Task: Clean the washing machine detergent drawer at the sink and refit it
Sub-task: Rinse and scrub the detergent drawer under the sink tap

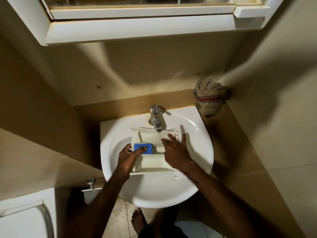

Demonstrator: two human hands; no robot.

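A white detergent drawer (151,162) lies across the white sink (197,127), its far end under the chrome tap (155,117). Water runs from the tap into the drawer's far right compartment. A blue insert (149,152) sits in the left compartment. My left hand (128,156) grips the drawer's left side, thumb pressed on the blue insert. My right hand (176,150) lies flat over the right part of the drawer, fingers spread in the running water.
A crumpled beige cloth with a red stripe (210,98) sits on the ledge at the back right corner. A white mirror cabinet (137,30) hangs overhead. A toilet (24,219) stands at the lower left. My bare foot (139,220) is on the tiled floor below the basin.
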